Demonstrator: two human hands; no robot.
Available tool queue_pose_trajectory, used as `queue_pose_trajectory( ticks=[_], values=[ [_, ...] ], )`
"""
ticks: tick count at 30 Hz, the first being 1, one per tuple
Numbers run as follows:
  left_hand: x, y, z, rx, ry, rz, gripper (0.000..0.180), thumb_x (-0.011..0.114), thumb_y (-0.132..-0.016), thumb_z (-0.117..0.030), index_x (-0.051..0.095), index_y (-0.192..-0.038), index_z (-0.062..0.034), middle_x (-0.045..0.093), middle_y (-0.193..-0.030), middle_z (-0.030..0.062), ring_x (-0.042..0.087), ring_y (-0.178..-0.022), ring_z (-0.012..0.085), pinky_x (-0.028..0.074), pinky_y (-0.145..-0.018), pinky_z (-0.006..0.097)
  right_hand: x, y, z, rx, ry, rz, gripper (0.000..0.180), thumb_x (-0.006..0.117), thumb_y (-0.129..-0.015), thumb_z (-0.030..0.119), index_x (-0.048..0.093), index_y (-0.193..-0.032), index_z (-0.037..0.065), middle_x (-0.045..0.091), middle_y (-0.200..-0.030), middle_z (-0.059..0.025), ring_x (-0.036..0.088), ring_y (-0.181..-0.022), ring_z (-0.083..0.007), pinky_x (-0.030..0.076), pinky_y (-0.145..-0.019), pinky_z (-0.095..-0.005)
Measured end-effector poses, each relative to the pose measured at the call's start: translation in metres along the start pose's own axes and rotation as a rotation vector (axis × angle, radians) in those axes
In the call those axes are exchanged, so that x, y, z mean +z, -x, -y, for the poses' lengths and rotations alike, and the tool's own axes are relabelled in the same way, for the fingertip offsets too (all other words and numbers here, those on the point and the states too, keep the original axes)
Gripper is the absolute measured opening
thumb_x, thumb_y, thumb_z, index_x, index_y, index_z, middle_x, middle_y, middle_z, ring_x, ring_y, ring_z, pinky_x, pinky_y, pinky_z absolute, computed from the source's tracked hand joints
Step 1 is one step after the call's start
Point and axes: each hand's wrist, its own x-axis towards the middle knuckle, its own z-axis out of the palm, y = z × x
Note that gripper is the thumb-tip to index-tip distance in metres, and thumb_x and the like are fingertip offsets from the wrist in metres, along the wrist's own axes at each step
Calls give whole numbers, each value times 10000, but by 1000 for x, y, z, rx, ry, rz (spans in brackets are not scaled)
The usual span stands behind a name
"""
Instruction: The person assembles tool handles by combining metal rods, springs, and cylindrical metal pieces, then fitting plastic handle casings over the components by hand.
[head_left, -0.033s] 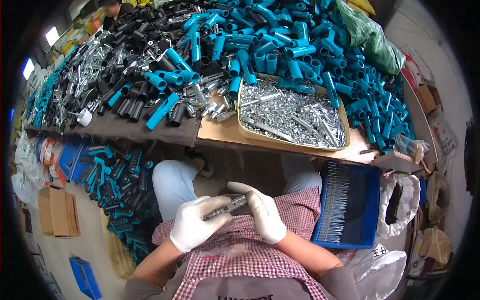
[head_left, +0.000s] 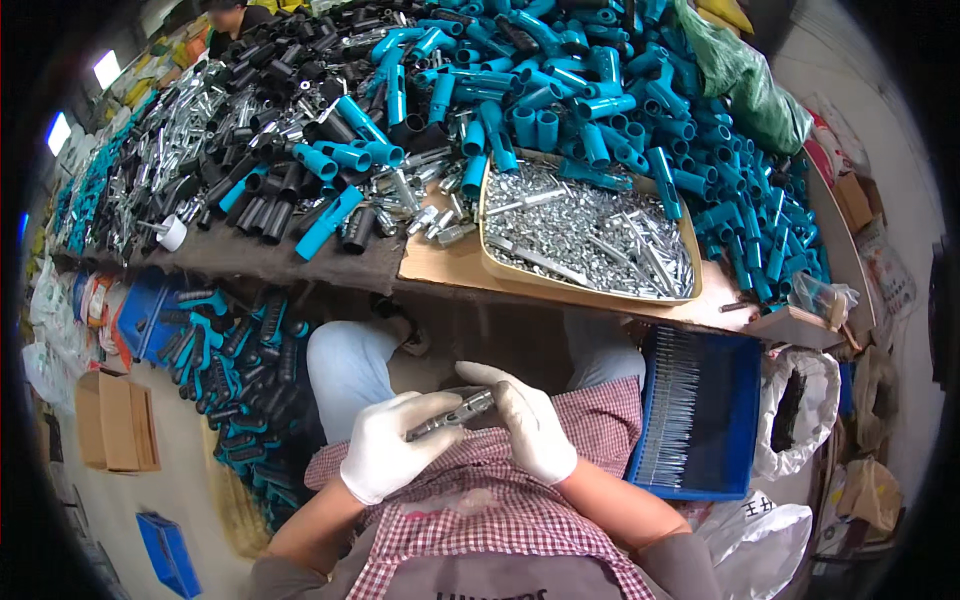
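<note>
Both my hands wear white gloves and meet above my lap. A short silver metal cylinder (head_left: 452,413) with cut-outs along its side lies between them, tilted up to the right. My left hand (head_left: 398,448) pinches its lower left end between thumb and fingers. At the upper right end, my right hand (head_left: 532,428) closes round the part, its index finger stretched over the top. The palm side of the right hand is hidden, so whether a second small piece sits there cannot be made out. Below the hands spreads a red checked apron (head_left: 480,530).
Ahead, a workbench carries piled teal tubes (head_left: 547,128), black sleeves (head_left: 268,215) and a cream tray (head_left: 590,289) of small metal parts. A blue crate (head_left: 735,420) with metal rods stands at right. Teal-black handles (head_left: 240,400) heap at left, near a cardboard box (head_left: 115,425). Another person (head_left: 235,22) sits far left.
</note>
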Motion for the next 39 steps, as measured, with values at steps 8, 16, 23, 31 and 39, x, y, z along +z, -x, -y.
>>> queue_pose_trajectory(
  ticks=[8,16,23,31,39],
  values=[
    [-32,10,18,-7,49,-228,334,786,-729,-71,699,-1044,-4,684,-843,136,654,-676,219,503,-618,305,-8,-132,70,-604,915,-130,172,586,-869,36,696,-1002,38,671,-934,-110,662,-868,-250,513,-803,-323],
    [-49,24,27,-40,26,-319,324,787,-725,-69,700,-1026,11,693,-837,149,665,-673,232,512,-626,316,78,-270,49,-968,1527,267,132,688,-740,121,710,-869,110,611,-928,-98,579,-922,-297,469,-776,-413],
    [-56,18,31,-95,-27,-316,340,789,-711,-84,699,-1030,-10,688,-855,164,666,-686,283,524,-652,328,111,-300,39,-834,1897,238,118,618,-800,136,713,-843,79,639,-957,-95,582,-963,-267,448,-772,-377],
    [-63,12,25,-127,-30,-244,368,797,-732,-108,692,-1068,0,705,-919,161,697,-752,254,538,-693,316,-7,-168,97,-120,502,299,394,527,-887,229,596,-1175,-31,617,-853,-56,574,-725,-107,454,-634,-261],
    [-32,-14,22,87,-5,-19,360,804,-705,-144,706,-1036,-40,685,-851,124,669,-718,275,532,-652,349,-80,-33,88,228,801,386,527,764,-807,327,592,-1206,30,669,-956,-127,637,-907,-228,504,-796,-356]
  ],
)
